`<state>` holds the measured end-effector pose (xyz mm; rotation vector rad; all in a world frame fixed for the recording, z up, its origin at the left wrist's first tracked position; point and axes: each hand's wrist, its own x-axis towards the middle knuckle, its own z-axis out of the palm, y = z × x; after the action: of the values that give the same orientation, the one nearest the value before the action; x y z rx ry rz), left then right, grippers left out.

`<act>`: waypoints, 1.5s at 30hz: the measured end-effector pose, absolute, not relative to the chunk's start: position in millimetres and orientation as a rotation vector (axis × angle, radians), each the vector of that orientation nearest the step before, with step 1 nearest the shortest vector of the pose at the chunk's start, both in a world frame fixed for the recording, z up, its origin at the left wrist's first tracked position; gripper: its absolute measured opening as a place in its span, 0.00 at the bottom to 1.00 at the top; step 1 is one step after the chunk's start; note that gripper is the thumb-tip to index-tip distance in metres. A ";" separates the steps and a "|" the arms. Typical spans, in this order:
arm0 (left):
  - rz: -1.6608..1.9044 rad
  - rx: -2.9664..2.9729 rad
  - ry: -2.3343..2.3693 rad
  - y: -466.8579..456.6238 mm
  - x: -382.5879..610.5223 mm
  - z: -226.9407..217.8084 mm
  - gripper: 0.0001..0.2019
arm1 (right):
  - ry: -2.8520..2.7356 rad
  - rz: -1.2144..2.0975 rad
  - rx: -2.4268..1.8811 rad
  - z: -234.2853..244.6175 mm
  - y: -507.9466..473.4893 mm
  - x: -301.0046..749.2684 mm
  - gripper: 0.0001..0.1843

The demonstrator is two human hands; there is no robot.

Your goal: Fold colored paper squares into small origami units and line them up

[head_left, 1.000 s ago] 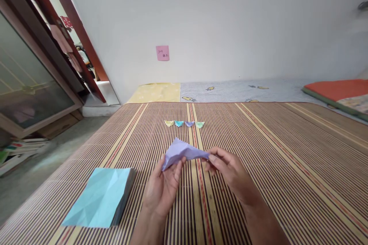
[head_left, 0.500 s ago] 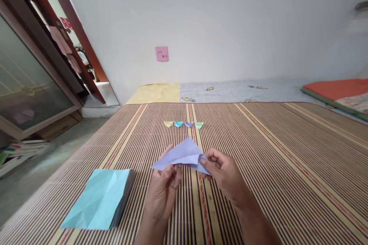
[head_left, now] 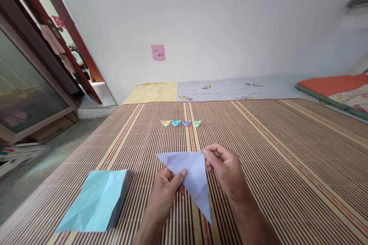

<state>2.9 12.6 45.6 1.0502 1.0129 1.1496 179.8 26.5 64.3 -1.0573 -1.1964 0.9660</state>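
Note:
A lavender sheet of paper (head_left: 195,176), folded into a triangle, is held between both hands above the striped mat. My left hand (head_left: 168,189) pinches its long slanted edge, thumb on top and fingers underneath. At the upper right corner, my right hand (head_left: 222,164) grips the paper between thumb and curled fingers. One point of the triangle reaches left, another hangs down toward me. Beyond the hands, a row of small folded paper pieces lies on the mat: yellow (head_left: 166,123), blue (head_left: 176,123), purple (head_left: 186,123) and green (head_left: 196,123).
A thick stack of light blue paper (head_left: 94,199) lies on the mat (head_left: 276,183) to my left. Folded red and green bedding (head_left: 330,86) is at the far right. A pink note (head_left: 158,52) sticks to the wall behind.
The lavender paper has turned, so one point now hangs down toward me. My left thumb has come onto its top face, and my right hand holds the upper right corner.

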 end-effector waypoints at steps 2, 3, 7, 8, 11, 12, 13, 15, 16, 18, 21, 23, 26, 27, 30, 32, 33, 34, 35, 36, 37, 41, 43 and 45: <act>1.198 0.983 1.022 14.6 1.9 47.0 0.18 | -1.217 0.869 -1.074 65.6 26.5 187.1 0.09; 1.227 0.947 1.028 16.0 0.5 47.4 0.18 | -1.268 0.859 -1.086 67.5 25.3 190.6 0.08; 1.314 0.878 1.071 21.4 -9.7 47.5 0.20 | -1.678 0.970 -1.046 77.8 17.4 196.3 0.16; 1.326 0.873 1.076 22.2 -12.0 47.7 0.20 | -1.772 0.998 -1.010 79.2 16.0 194.8 0.19; 1.329 0.857 1.047 22.8 -14.9 49.9 0.19 | -1.892 1.047 -0.906 78.2 15.3 184.1 0.23; 1.325 0.859 1.027 22.5 -14.6 50.9 0.18 | -1.884 1.054 -0.891 76.7 15.9 179.7 0.21; 1.324 0.867 1.008 21.9 -13.9 51.9 0.17 | -1.861 1.049 -0.885 75.2 16.7 175.4 0.17; 1.332 0.917 1.008 20.3 -12.0 52.9 0.17 | -1.791 0.994 -0.896 72.8 18.0 167.8 0.08; 1.337 0.960 1.028 19.3 -11.1 52.8 0.17 | -1.754 0.952 -0.908 72.0 18.2 164.7 0.07; 1.355 1.052 1.078 17.2 -9.2 51.4 0.19 | -1.675 0.884 -0.937 71.1 17.6 159.6 0.11; 1.403 1.053 1.067 14.2 -4.7 48.1 0.16 | -1.557 0.875 -1.014 69.2 15.3 153.0 0.13; 1.415 0.988 1.022 12.8 -0.3 46.6 0.12 | -1.488 0.891 -1.066 67.1 14.1 148.6 0.13; 1.414 0.899 0.973 12.8 5.0 45.2 0.10 | -1.423 0.944 -1.083 64.4 14.0 143.5 0.13; 1.414 0.878 0.964 13.2 5.6 44.5 0.10 | -1.407 0.958 -1.081 63.9 14.5 142.7 0.14; 1.408 0.861 0.977 14.4 3.7 42.0 0.12 | -1.325 0.998 -1.089 62.6 17.1 143.3 0.12; 1.390 0.884 0.994 14.2 1.7 41.1 0.11 | -1.214 1.058 -1.047 61.5 19.3 145.7 0.11; 1.371 0.901 0.997 13.9 1.4 41.3 0.11 | -1.167 1.109 -1.011 60.9 20.4 147.2 0.17; 1.346 0.914 0.994 13.4 1.8 42.1 0.11 | -1.136 1.158 -0.974 60.2 21.2 148.7 0.20; 1.318 0.921 0.979 12.9 2.9 43.4 0.11 | -1.130 1.201 -0.945 59.7 21.9 150.2 0.20; 1.301 0.914 0.957 12.4 4.5 45.2 0.12 | -1.142 1.229 -0.928 59.4 22.4 151.7 0.16; 1.300 0.886 0.932 12.1 6.4 47.2 0.12 | -1.162 1.238 -0.925 59.3 22.7 153.2 0.12; 1.391 0.647 0.840 13.1 9.8 53.7 0.13 | -1.243 1.223 -0.975 59.3 23.7 160.4 0.12; 1.393 0.568 0.806 15.0 7.0 54.3 0.14 | -1.275 1.249 -0.975 59.0 25.1 165.2 0.11; 1.363 0.538 0.760 17.3 3.0 53.6 0.17 | -1.307 1.269 -0.957 58.5 26.9 170.4 0.10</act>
<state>3.0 17.3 53.6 0.5378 0.7604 1.3627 170.4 26.9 58.5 -0.9573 -1.3071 1.2693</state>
